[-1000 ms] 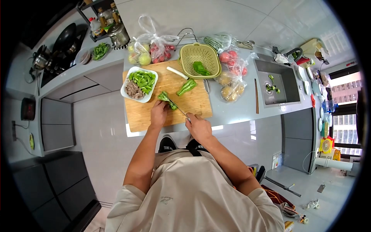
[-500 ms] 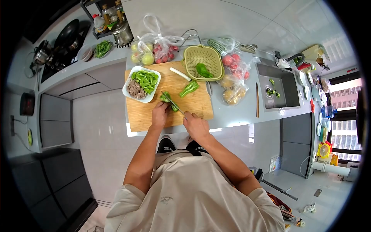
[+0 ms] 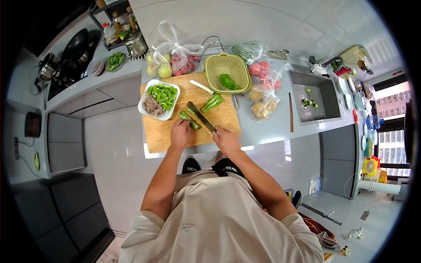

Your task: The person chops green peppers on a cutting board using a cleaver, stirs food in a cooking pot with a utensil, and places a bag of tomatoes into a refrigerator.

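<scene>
My right hand is wrapped round the handle of a kitchen knife, whose dark blade lies slantwise above the wooden cutting board. Left of the blade, my left hand has its fingers closed on a green pepper, which appears split lengthwise. Another green pepper rests on the board to the right of the knife. Near the board's back edge lies a white scallion stalk. A white dish at the board's left holds sliced green pepper and cut meat.
An olive-green colander with a green pepper inside stands at the back right. Bags of tomatoes and potatoes lie beside it. Chopsticks lie left of the sink. More bagged produce sits behind the board.
The knife has come away from the pepper and turned flatter, its blade now to the right of it. The pepper now lies in split pieces. My left hand stays beside it.
</scene>
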Demonstrator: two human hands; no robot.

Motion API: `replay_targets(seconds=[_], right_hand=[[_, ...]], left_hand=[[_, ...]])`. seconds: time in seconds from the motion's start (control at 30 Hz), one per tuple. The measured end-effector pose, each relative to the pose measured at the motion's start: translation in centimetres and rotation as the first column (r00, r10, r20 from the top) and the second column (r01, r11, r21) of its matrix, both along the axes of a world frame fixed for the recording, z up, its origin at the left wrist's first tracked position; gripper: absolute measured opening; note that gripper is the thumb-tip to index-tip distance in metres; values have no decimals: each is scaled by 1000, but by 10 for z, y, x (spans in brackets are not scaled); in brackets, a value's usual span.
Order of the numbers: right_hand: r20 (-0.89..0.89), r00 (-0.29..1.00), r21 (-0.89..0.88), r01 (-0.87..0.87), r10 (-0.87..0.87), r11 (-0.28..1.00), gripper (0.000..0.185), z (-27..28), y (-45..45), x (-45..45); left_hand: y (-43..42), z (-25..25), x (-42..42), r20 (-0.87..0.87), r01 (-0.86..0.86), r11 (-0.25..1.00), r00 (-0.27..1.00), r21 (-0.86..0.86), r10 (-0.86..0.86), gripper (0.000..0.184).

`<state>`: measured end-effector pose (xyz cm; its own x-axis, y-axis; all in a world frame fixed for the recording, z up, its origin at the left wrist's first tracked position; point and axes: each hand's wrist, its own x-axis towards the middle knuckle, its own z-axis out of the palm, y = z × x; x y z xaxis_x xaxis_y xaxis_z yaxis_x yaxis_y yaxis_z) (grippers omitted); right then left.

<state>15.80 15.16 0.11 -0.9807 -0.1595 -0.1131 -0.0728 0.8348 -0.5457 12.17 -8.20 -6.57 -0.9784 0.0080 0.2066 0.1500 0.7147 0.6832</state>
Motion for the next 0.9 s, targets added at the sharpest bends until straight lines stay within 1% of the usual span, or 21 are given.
replay_targets(seconds=[0.03,0.1,0.13,0.2,0.23,0.3,0.43,0.5,0.53,0.6,0.73,0.8,0.83,0.9], right_hand=[[2,1000,1,5,-5,1000,24,2,4,3],[-50,995,-37,86,-88,996,24,5,12,10],[-49,994,-38,93,-95,995,24,7,15,10],[-124,980,-38,153,-156,988,24,9,22,12],[-121,979,-39,159,-163,987,24,9,26,12],[-128,972,-13,199,-199,980,24,9,34,12],[-121,958,21,266,-261,964,24,10,48,14],[-97,954,46,288,-283,956,24,10,57,16],[-97,952,50,295,-289,954,24,10,61,16],[-84,954,56,294,-289,954,24,10,68,16],[-83,958,73,279,-273,957,25,11,78,18],[-78,962,52,266,-262,962,24,16,83,19],[-75,963,49,264,-260,963,24,18,84,20],[-70,974,68,220,-216,973,23,22,87,20]], left_hand=[[3,1,0,2,5,1000,1000,1,-5,24],[9,7,0,-111,-32,993,994,-118,19,28],[14,12,-1,-110,-25,993,994,-119,12,28],[29,17,-5,-159,-55,995,986,-81,41,30],[34,18,-10,-156,-48,995,987,-82,35,30],[46,16,-25,-205,31,988,977,-154,-62,27],[75,14,-51,-199,49,984,976,-174,-84,27],[89,17,-58,-122,62,962,988,-266,-97,21],[93,19,-61,-121,69,963,987,-262,-104,21],[99,19,-66,-31,53,902,997,-429,-74,19],[78,14,-76,-56,89,895,990,-438,-126,20],[60,11,-79,-25,223,897,968,-383,-251,24],[52,7,-79,-23,221,896,968,-385,-249,24],[45,-3,-81,-61,272,903,949,-333,-309,24]])
